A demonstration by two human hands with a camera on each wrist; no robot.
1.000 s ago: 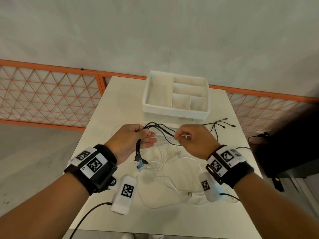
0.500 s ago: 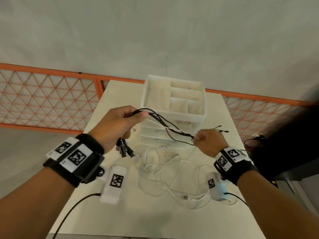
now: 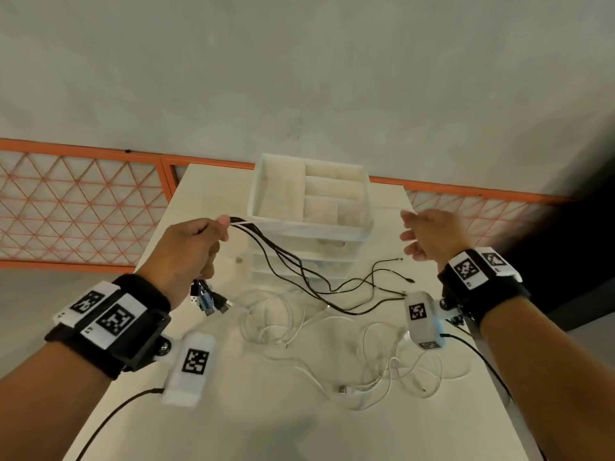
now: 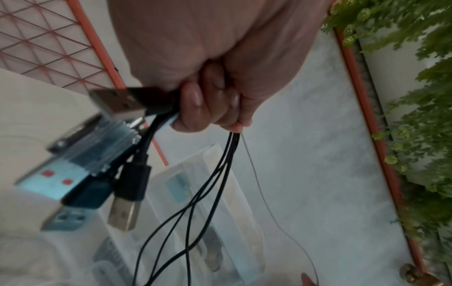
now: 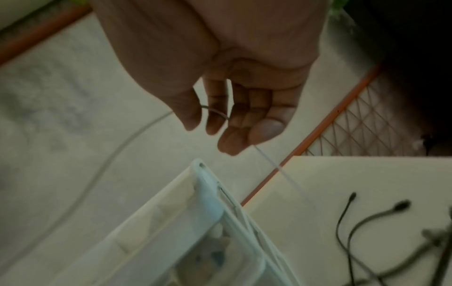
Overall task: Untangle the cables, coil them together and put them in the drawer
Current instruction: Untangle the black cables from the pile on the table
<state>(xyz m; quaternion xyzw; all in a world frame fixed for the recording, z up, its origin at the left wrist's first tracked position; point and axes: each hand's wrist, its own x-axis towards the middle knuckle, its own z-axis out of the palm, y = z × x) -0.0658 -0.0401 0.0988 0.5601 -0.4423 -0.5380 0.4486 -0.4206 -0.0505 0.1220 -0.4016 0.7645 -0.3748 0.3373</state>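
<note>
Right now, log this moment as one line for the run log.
left hand: grips black cables | right hand: thin white cable across fingers | white cables: tangled on table | drawers: shut

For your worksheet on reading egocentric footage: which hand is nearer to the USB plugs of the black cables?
Left. The left hand grips the black cables, the USB plugs dangling just beneath it. The right hand is raised far across the table.

A pale cream table (image 3: 206, 201) carries everything. At its far middle stands a translucent white drawer unit (image 3: 299, 257), topped by an open tray split into compartments. In front of it, loose white cables (image 3: 332, 341) sprawl in tangled loops across the tabletop. The free ends of several thin black cables (image 3: 382, 287) trail onto the surface just right of the unit.
</note>
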